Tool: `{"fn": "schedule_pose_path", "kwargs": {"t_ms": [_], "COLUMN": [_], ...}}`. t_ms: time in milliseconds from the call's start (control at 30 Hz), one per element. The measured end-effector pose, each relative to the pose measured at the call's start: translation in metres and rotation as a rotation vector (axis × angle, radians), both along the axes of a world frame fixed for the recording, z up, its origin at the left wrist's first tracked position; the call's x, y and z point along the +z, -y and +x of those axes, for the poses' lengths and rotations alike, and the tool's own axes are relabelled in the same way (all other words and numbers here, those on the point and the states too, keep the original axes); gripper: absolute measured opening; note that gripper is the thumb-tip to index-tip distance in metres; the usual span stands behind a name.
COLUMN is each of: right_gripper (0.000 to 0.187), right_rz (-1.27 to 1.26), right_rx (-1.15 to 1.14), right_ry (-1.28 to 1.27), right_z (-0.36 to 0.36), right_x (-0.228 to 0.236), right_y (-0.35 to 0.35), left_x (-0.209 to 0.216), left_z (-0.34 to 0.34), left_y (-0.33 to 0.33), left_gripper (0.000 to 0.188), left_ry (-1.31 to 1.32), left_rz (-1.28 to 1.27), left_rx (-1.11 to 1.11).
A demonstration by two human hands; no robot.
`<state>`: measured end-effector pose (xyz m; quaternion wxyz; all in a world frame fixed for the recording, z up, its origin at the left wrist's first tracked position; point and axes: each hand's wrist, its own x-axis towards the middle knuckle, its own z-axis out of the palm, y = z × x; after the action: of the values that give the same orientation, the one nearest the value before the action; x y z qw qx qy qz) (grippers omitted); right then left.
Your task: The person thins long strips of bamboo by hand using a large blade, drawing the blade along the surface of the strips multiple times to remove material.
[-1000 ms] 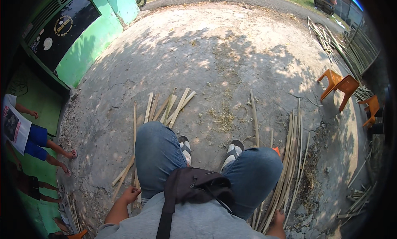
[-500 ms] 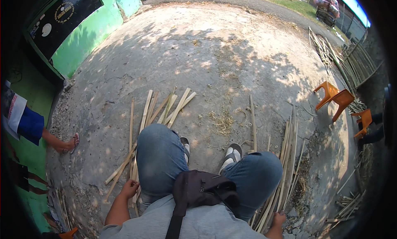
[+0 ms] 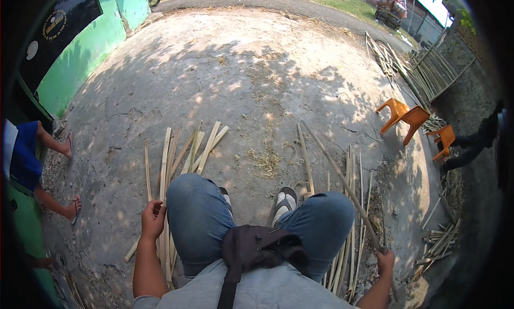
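Observation:
My right hand [image 3: 384, 260] is closed round a long brownish bamboo strip [image 3: 364, 216]. The strip slants up and leftward past my right knee, its far end beyond the knees and its near end behind the hand. Beneath it, several pale bamboo strips [image 3: 338, 267] lie along my right leg. At the outer side of my left knee my left hand [image 3: 153, 219] is raised with curled fingers, and nothing shows in them. Next to that hand a loose fan of bamboo strips [image 3: 164, 172] lies on the ground, partly hidden by my leg.
Another strip [image 3: 305, 158] lies ahead of my right foot, near dry shavings [image 3: 266, 162]. Orange stools [image 3: 405, 118] stand at the right, with a person's dark-clothed legs [image 3: 465, 148] behind. A bamboo rack [image 3: 436, 73] leans farther back. At the left are another person's legs [image 3: 56, 199].
My right hand has moved outward and forward, lifting a bamboo strip from the right bundle. My left hand has come up and forward, away from the strips. The view has shifted rightward.

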<state>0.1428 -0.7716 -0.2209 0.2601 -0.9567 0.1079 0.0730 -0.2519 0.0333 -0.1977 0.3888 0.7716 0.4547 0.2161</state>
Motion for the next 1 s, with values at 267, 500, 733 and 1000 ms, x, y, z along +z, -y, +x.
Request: {"fn": "schedule_pose_path", "kwargs": {"t_ms": [267, 500, 733, 1000], "right_gripper": [0.026, 0.028, 0.025, 0.031], "right_rz": [0.021, 0.082, 0.140, 0.086], "right_rx": [0.356, 0.719, 0.874, 0.980], "right_ry": [0.040, 0.156, 0.010, 0.050], "right_z": [0.091, 0.126, 0.119, 0.139], "right_x": [0.114, 0.211, 0.282, 0.297], "right_y": [-0.123, -0.224, -0.264, -0.262], "left_x": [0.103, 0.150, 0.173, 0.176], "left_z": [0.104, 0.170, 0.169, 0.129], "left_y": [-0.012, -0.021, -0.071, -0.074], "left_gripper": [0.028, 0.069, 0.080, 0.032], "left_ry": [0.084, -0.058, -0.168, -0.119], "left_rz": [0.404, 1.012, 1.038, 0.948], "left_rx": [-0.207, -0.436, -0.656, -0.475]}}
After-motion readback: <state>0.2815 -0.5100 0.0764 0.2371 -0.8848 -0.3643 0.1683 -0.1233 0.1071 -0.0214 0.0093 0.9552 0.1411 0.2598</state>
